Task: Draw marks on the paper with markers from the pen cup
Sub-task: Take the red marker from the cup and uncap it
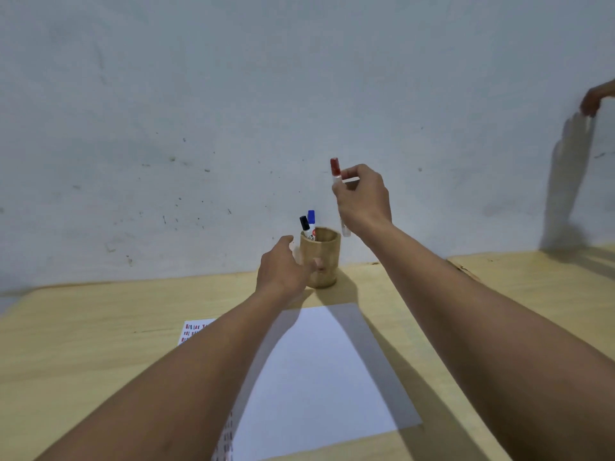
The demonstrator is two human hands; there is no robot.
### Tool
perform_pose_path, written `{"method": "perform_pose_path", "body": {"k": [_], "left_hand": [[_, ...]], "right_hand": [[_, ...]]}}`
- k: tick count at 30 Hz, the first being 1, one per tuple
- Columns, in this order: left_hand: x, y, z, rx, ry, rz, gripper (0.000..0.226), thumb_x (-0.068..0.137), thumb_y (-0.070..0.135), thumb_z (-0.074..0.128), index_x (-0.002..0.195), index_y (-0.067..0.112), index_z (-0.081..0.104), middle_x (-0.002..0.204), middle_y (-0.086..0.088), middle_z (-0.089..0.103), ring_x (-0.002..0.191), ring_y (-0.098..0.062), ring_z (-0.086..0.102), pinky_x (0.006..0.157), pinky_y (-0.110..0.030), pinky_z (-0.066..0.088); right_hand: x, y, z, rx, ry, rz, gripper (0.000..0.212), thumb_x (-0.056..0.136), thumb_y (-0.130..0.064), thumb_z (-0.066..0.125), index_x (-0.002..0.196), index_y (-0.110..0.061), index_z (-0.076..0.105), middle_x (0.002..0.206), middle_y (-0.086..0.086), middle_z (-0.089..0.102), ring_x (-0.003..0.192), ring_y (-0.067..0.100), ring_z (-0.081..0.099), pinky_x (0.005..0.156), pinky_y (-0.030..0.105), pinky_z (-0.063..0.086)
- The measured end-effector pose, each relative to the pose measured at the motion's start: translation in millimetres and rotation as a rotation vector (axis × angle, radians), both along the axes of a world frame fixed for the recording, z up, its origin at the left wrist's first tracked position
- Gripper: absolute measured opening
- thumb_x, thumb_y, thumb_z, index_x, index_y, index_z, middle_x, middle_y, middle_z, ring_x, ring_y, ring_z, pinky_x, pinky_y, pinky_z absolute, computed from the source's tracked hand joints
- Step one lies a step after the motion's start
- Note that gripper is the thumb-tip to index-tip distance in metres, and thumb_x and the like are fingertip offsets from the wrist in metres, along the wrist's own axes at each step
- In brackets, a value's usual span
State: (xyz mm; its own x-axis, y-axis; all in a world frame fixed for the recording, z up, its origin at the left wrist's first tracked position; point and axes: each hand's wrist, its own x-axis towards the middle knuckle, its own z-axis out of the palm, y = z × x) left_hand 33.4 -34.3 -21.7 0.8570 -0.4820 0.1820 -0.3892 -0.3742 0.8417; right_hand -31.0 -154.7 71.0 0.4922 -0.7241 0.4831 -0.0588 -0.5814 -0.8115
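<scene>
— Bamboo, or a bamboo-like wood, is what the pen cup (320, 257) appears to be made of: a short, smooth cylinder standing on the pale wooden table (83, 344) near the wall. What is being held, and where?

— A red-capped marker (336, 181) is being pinched upright in the right hand (364, 201), fingers closed around its white barrel, above and just to the right of the cup, clear of the rim. The cup is being steadied by the left hand (283, 267), which is wrapped against its left side with a fingertip showing across the front; how firmly it is gripped cannot be told.

— What could go wrong?

— The cup is light-looking and is being held from 1 side only, so it could be tipped if that hand is withdrawn carelessly, and the 2 markers left inside, the black-capped marker (304, 224) and the blue-capped marker (311, 218), could be spilled. The cap is on, so no mark is being made until it is pulled; slick plastic could be fumbled.

— And the paper?

— A blank white sheet (319, 377) is lying flat, thin and unweighted, between the forearms, so it could be dragged. A second sheet with red marks (194, 331) is peeking out beneath its left edge.
</scene>
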Motion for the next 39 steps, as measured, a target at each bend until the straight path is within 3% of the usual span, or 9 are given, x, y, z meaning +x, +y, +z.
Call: {"method": "perform_pose_path", "body": {"k": [7,11,16,22,24,26,29,31,39], "left_hand": [[-20,64,29,-0.234,-0.104,0.094,0.039,0.099,0.029,0.055,0.138,0.022,0.055,0.117,-0.001,0.07,0.094,-0.014,0.066,0.072,-0.018,0.048],[-35,93,44,-0.416,0.005,0.093,0.032,0.101,0.031,0.051,0.129,0.022,0.063,0.103,-0.002,0.074,0.082,-0.01,0.073,0.085,-0.039,0.059],[-51,116,50,-0.456,0.048,-0.056,0.024,0.094,0.027,0.066,0.117,0.021,0.072,0.097,-0.005,0.077,0.082,-0.016,0.076,0.077,-0.036,0.063],[-57,129,53,-0.544,0.093,0.014,0.01,0.092,0.012,0.069,0.098,0.013,0.077,0.086,-0.007,0.077,0.077,-0.016,0.074,0.08,-0.039,0.063],[-56,134,54,-0.585,0.133,0.034,0.009,0.092,0.013,0.07,0.098,0.013,0.077,0.088,-0.007,0.078,0.08,-0.016,0.074,0.082,-0.039,0.062],[-57,139,54,-0.582,0.156,0.003,0.01,0.093,0.014,0.069,0.099,0.013,0.076,0.091,-0.007,0.078,0.085,-0.016,0.075,0.084,-0.039,0.062],[-59,146,50,-0.527,0.173,-0.086,0.01,0.094,0.016,0.068,0.098,0.014,0.077,0.093,-0.006,0.078,0.088,-0.016,0.074,0.086,-0.039,0.061],[-59,150,46,-0.488,0.152,-0.092,0.009,0.094,0.019,0.069,0.095,0.017,0.078,0.094,-0.007,0.078,0.091,-0.019,0.074,0.086,-0.04,0.061],[-44,158,41,-0.431,0.142,-0.029,0.019,0.095,0.023,0.067,0.097,0.008,0.078,0.096,-0.015,0.077,0.087,-0.018,0.072,0.082,-0.039,0.063]], "right_hand": [[-34,48,0,-0.069,0.086,0.146,0.006,0.098,-0.025,0.064,0.101,-0.024,0.068,0.086,-0.009,0.069,0.08,0.018,0.073,0.072,0.041,0.063],[-51,78,-13,-0.101,0.179,0.202,0.013,0.093,-0.025,0.068,0.103,-0.022,0.076,0.083,-0.011,0.069,0.082,0.019,0.071,0.078,0.042,0.06],[-65,107,-20,-0.198,0.262,0.239,0.014,0.093,-0.026,0.069,0.103,-0.023,0.078,0.084,-0.011,0.069,0.088,0.013,0.068,0.072,0.029,0.052],[-74,131,-30,-0.235,0.165,0.159,0.022,0.092,-0.017,0.062,0.112,-0.022,0.07,0.1,-0.004,0.059,0.099,0.023,0.065,0.092,0.037,0.05],[-79,144,-38,-0.128,0.077,0.138,0.007,0.093,-0.022,0.061,0.097,-0.019,0.066,0.095,0.001,0.061,0.089,0.025,0.067,0.079,0.039,0.057],[-82,156,-42,0.206,0.048,0.235,0.019,0.096,-0.029,0.062,0.095,-0.012,0.068,0.087,0.006,0.065,0.073,0.022,0.067,0.065,0.04,0.063],[-79,167,-43,0.801,-0.04,0.451,0.025,0.097,-0.037,0.066,0.095,-0.012,0.069,0.073,0.003,0.057,0.058,0.012,0.055,0.048,0.023,0.055],[-73,168,-43,1.021,-0.176,0.502,0.021,0.097,-0.03,0.068,0.09,-0.011,0.068,0.062,-0.001,0.054,0.049,0.008,0.05,0.044,0.017,0.048],[-54,175,-50,1.069,-0.318,0.553,0.021,0.098,-0.012,0.066,0.079,-0.003,0.066,0.06,0.002,0.061,0.045,0.006,0.058,0.049,0.014,0.054]]}}
